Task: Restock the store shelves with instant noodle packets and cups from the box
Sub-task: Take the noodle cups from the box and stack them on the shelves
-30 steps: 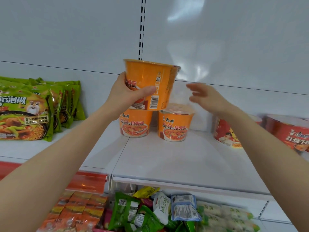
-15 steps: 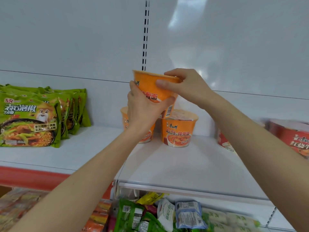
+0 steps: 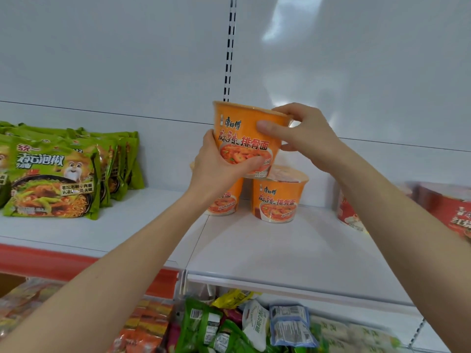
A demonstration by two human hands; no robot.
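An orange noodle cup (image 3: 242, 135) is held in the air above the white shelf (image 3: 280, 253), its printed front facing me. My left hand (image 3: 216, 164) grips its lower left side. My right hand (image 3: 300, 133) grips its upper right rim. Below it two more orange cups stand side by side at the back of the shelf: one (image 3: 277, 197) in plain sight, the other (image 3: 224, 202) partly hidden behind my left wrist. The held cup hangs just above these two.
Green noodle packets (image 3: 53, 179) stand in a row on the left of the shelf. Red noodle cups (image 3: 448, 212) sit at the right. Mixed snack packets (image 3: 254, 327) fill the lower shelf. A slotted upright (image 3: 229, 47) runs up the white back panel.
One second ago only my left hand held the cup, barcode side toward me. My right hand has since closed on the rim, and the cup has been turned so its label faces me.
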